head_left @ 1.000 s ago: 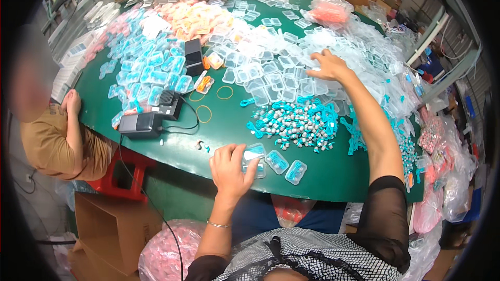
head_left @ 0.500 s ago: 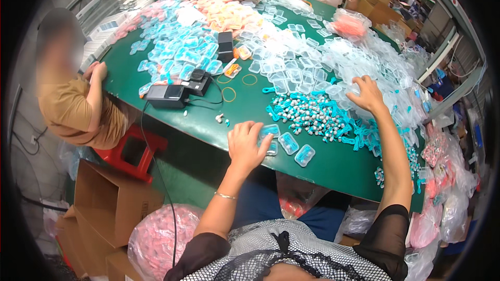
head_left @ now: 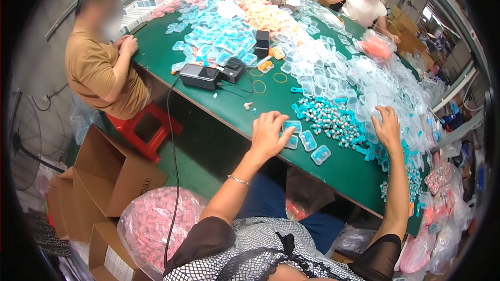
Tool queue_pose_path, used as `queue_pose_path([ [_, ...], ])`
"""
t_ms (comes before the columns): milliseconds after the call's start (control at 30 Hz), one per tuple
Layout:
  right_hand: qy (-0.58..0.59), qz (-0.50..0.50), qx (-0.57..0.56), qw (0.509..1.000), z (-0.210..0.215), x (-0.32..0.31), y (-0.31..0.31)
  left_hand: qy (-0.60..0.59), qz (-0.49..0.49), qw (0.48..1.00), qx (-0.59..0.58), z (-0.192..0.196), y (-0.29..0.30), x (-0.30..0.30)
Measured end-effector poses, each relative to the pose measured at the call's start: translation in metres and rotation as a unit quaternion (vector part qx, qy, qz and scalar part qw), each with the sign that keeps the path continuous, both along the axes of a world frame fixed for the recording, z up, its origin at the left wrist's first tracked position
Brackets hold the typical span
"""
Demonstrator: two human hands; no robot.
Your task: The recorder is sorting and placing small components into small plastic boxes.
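My left hand [head_left: 269,134] lies flat, fingers spread, on the green table [head_left: 213,105] near its front edge, touching a small clear case with a blue insert [head_left: 292,126]. Two more such cases [head_left: 314,148] lie just to its right. My right hand [head_left: 387,125] rests open on the edge of a heap of empty clear plastic cases [head_left: 385,91]. Between my hands is a pile of small white and teal earplugs [head_left: 330,118].
A black device [head_left: 199,76] with cables, rubber bands [head_left: 259,86] and filled blue cases [head_left: 219,41] lie further back. A seated person in a tan shirt [head_left: 96,73] is at the left, others at the far end. Cardboard boxes [head_left: 107,177] and a bag of pink items [head_left: 156,226] stand below.
The view has swung left and down. My right hand has drawn back from the far clear cases toward the near edge of the heap. My left hand stays by the blue cases.
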State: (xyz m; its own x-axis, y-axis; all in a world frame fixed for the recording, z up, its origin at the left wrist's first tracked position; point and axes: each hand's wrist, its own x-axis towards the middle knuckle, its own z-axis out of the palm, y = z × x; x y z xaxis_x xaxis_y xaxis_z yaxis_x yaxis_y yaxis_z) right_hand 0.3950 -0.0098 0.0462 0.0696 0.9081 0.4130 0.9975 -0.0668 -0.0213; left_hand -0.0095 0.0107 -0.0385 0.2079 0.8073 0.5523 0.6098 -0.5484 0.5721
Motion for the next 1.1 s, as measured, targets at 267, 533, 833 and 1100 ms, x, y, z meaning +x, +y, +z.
queue_pose_path([
  [267, -0.006, 0.085, 0.136, 0.987, -0.015, -0.012, 0.008, -0.027, -0.008, 0.996, 0.079, 0.020, 0.007, -0.001],
  [533, 0.020, 0.094, 0.238, 0.966, -0.004, -0.030, -0.039, 0.003, -0.071, 0.995, 0.062, 0.030, 0.006, 0.048],
  [833, 0.178, 0.133, 0.123, 0.967, -0.034, -0.092, -0.155, 0.249, -0.030, 0.968, -0.016, 0.042, 0.015, 0.089],
  [1100, 0.167, 0.087, 0.056, 0.980, -0.061, -0.093, -0.176, 0.297, -0.027, 0.954, -0.043, 0.034, 0.030, 0.100],
])
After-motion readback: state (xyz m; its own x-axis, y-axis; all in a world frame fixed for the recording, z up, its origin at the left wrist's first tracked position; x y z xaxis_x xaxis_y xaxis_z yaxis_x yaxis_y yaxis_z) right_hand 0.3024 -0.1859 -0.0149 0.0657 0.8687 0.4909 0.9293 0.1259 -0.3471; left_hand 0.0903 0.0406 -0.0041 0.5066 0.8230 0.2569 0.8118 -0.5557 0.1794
